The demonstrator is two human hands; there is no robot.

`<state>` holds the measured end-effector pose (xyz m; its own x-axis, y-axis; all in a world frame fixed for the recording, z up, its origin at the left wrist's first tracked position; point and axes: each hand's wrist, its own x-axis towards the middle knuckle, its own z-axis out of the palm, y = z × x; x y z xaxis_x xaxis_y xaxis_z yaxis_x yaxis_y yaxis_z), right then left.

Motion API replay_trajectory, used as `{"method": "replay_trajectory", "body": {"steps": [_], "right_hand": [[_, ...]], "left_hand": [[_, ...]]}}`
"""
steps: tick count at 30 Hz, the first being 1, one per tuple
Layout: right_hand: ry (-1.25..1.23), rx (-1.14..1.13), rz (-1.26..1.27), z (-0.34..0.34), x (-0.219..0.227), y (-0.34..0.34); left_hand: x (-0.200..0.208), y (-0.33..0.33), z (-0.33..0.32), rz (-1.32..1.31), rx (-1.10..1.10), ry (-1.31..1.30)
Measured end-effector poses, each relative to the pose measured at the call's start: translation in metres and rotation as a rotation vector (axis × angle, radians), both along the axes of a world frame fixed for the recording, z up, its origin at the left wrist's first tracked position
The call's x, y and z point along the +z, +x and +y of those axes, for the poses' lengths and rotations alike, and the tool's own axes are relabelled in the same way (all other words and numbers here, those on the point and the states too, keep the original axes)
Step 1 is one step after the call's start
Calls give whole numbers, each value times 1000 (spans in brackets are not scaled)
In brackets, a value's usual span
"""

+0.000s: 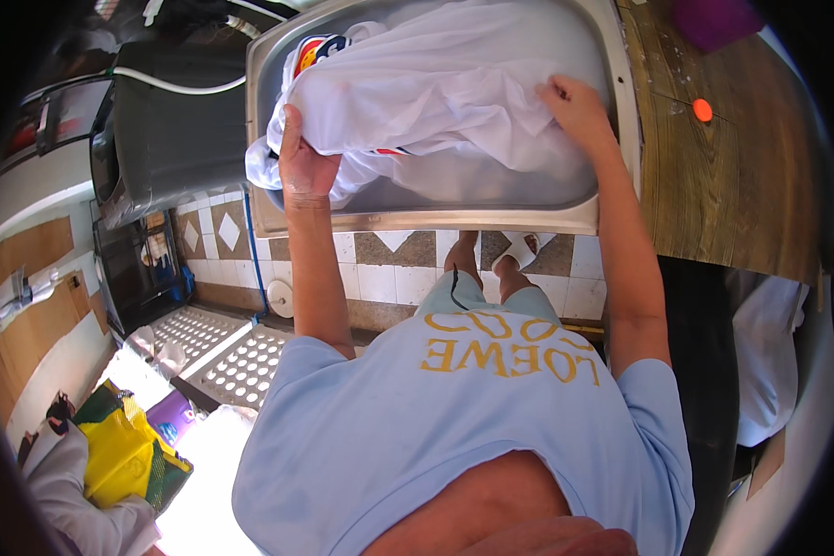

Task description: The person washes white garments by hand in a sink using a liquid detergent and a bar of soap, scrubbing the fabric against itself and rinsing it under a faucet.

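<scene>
A wet white garment (417,102) lies bunched and spread in a metal sink (417,221) holding cloudy water. Red, yellow and navy printed patches show at its left end and along its near fold. At the left end, my left hand (308,169) grips the cloth, thumb up and outside, with the other fingers mostly hidden under the fabric. My right hand (576,109) pinches the garment's right side between bent fingers, over the water near the right wall of the basin. Between the two hands the cloth is stretched in loose creases.
A wooden counter (713,167) adjoins the sink on the right, with an orange cap (702,110) and a purple container (713,20) on it. Left of the sink stands a dark covered box (181,130) with a white hose (181,85). A yellow-green bag (125,445) sits lower left.
</scene>
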<state>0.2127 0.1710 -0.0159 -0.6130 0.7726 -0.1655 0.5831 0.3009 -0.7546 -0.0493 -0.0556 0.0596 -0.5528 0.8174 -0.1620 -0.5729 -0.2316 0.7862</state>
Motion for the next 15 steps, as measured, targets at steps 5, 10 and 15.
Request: {"method": "replay_trajectory", "body": {"steps": [5, 10, 15], "right_hand": [[-828, -224, 875, 14, 11, 0], [-1132, -257, 1249, 27, 17, 3], [-1142, -20, 1300, 32, 23, 10]], "left_hand": [[7, -10, -6, -37, 36, 55], [5, -31, -6, 1, 96, 51], [-10, -43, -8, -15, 30, 75]]}}
